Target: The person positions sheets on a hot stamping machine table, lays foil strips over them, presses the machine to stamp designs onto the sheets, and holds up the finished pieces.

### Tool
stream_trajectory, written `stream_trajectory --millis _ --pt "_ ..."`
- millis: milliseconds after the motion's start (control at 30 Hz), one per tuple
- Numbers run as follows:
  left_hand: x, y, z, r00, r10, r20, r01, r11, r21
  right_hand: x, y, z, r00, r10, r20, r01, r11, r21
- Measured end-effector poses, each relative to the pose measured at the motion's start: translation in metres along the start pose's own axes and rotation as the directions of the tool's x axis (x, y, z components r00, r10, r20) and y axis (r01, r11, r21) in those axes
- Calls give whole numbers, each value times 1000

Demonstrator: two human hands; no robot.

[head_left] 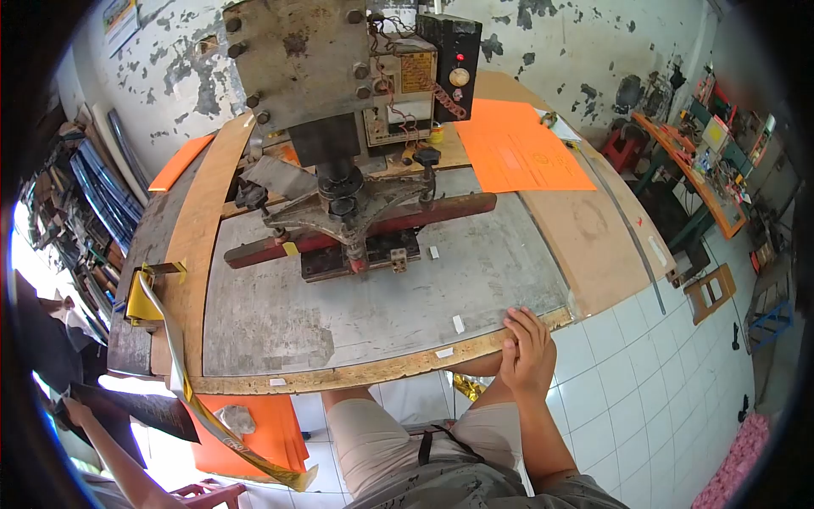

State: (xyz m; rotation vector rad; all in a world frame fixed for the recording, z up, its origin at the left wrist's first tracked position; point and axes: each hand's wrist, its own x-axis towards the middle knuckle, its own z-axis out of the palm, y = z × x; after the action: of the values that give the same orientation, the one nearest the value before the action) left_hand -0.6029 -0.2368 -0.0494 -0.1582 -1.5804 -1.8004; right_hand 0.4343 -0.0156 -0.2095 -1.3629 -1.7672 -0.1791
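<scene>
My right hand (527, 348) rests on the front right edge of the press table (381, 373), fingers together and bent over the rim, with no object visible in it. At the far lower left, my left hand (75, 413) is closed on the edge of a dark sheet (140, 413), partly lost in shadow. Below the table's left corner, an orange stack of sheets (254, 445) bears a grey stone (236, 419). A hot-stamping press (343, 208) stands over the metal plate (381, 310), its head raised above it. Small white strips (459, 324) are stuck on the plate.
Printed orange sheets (526, 153) lie at the back right, beside a brown board (585, 246). A curved yellow-and-silver strip (182, 373) hangs off the left side. A wooden side table (695, 170) with tools stands right. A red stool (212, 494) is at lower left.
</scene>
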Motion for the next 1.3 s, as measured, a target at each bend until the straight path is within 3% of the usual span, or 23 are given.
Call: stream_trajectory --millis 67,200,300,433,500,567,667,833,1067,1200,1300 --pt "-10 9 -1 996 84 19 -85 994 66 1 3 -5 999 17 37 -18 999 39" --pt "-39 36 -3 962 256 95 -269 950 160 20 39 -30 997 78 -7 -79 988 -130" --pt "-64 64 -6 904 395 162 -421 886 193 76 110 -47 976 214 31 -212 975 -60" --pt "-123 117 -20 829 514 222 -554 809 194 159 211 -13 949 226 218 -193 967 -164" --pt "-153 140 -26 792 555 255 -603 778 176 195 256 21 907 298 298 -197 925 -326" --pt "-189 160 -36 759 582 293 -637 756 151 228 257 43 816 449 363 -303 868 -393" --pt "-238 188 -46 710 607 358 -677 728 109 257 261 75 729 549 408 -324 802 -502" --pt "-326 226 -68 629 589 507 -710 701 65 292 275 110 724 553 413 -343 807 -481" --pt "-429 250 -113 537 436 722 -661 750 38 329 300 134 714 554 428 -337 809 -482" --pt "-471 255 -145 457 307 835 -610 792 43 316 313 126 812 417 408 -242 877 -415" --pt "-507 255 -163 400 215 891 -546 837 44 281 310 61 893 320 318 -162 886 -435"
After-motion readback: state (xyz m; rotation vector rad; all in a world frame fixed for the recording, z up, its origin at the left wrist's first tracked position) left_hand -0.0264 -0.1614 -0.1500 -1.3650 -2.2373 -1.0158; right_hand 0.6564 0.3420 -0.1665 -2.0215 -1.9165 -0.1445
